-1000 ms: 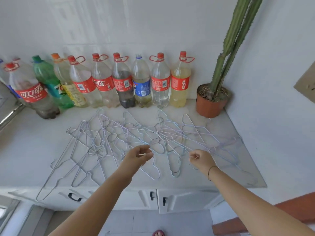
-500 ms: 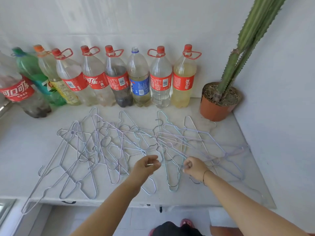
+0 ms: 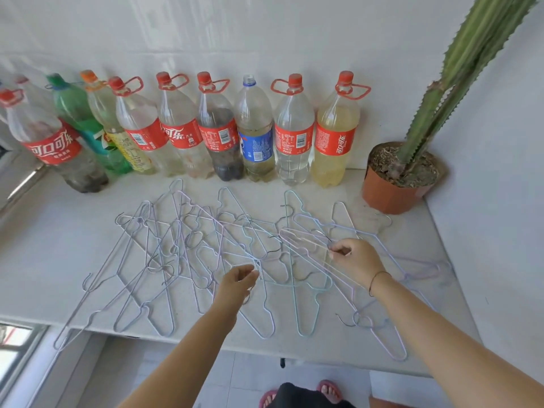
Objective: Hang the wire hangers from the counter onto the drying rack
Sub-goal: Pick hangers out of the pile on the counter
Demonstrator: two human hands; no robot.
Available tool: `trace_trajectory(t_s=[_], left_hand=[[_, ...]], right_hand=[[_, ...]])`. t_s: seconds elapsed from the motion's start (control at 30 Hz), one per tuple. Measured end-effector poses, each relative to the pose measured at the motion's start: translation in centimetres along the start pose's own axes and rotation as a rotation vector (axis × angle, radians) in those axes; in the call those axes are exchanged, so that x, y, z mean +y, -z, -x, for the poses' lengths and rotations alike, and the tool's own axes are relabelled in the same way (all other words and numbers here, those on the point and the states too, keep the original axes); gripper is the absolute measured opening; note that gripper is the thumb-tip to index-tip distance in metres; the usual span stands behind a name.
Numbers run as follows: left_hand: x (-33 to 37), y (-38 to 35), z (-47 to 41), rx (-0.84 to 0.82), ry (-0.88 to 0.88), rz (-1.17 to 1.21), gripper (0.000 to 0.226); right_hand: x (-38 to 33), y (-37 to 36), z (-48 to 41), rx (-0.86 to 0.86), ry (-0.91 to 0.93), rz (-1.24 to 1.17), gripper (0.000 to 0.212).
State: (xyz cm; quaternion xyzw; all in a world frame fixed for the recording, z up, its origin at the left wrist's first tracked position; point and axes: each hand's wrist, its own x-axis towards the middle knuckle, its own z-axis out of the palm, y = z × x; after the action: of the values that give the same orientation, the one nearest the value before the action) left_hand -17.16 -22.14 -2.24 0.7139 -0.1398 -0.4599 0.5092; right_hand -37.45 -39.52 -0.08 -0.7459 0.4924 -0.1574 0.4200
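Note:
Several thin wire hangers [image 3: 182,254], pale blue, lilac and grey, lie tangled and overlapping on the white counter [image 3: 50,254]. My left hand [image 3: 238,282] hovers over the middle of the pile, with its fingertips pinching a wire where hangers cross. My right hand [image 3: 354,260] is further right and a little farther back, with its fingers curled and pinching the wire of a lilac hanger [image 3: 306,245]. A thin dark band circles my right wrist. No drying rack is in view.
A row of large plastic bottles [image 3: 223,134] lines the back wall. A potted cactus [image 3: 397,178] stands in the back right corner against the side wall. Some hangers overhang the counter's front edge [image 3: 323,354]. My feet show on the floor below.
The camera has come closer and tilted down. My right hand moved forward and right to a lilac hanger; my left hand stayed over the pile's middle.

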Motion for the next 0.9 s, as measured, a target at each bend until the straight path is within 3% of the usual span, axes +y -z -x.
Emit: trace_trajectory(t_s=[0.1,0.3,0.37,0.43,0.57,0.67,0.8,0.9], left_hand=[[-0.4,1.7,-1.3,0.121,0.016,0.002,0.017],[-0.6,5.5,-3.4,0.287,-0.006,-0.016,0.016],[-0.3,6.4,-3.9,0.296,-0.017,-0.052,0.016],[0.2,6.9,-4.9,0.277,-0.039,-0.119,0.002],[1.6,6.7,-7.5,0.280,-0.057,-0.258,0.014],[1.7,6.5,-9.5,0.250,-0.025,-0.253,0.032],[1.5,6.7,-10.9,0.241,0.038,-0.247,0.024],[1.7,7.1,-11.6,0.223,0.058,-0.251,0.006]], right_hand=[[-0.6,-0.2,-0.3,0.063,0.000,-0.038,0.006],[-1.7,-1.2,0.1,0.105,0.004,-0.111,0.004],[-2.0,-1.4,0.0,0.136,-0.005,-0.126,0.003],[-2.2,-1.5,-0.3,0.148,-0.012,-0.128,0.006],[-1.8,-1.4,-0.7,0.149,-0.022,-0.136,0.007],[-0.8,-1.4,-0.9,0.149,-0.031,-0.136,0.020],[-0.6,-1.2,-0.8,0.150,-0.039,-0.149,0.022],[-0.7,-1.4,-0.8,0.155,-0.040,-0.150,0.023]])
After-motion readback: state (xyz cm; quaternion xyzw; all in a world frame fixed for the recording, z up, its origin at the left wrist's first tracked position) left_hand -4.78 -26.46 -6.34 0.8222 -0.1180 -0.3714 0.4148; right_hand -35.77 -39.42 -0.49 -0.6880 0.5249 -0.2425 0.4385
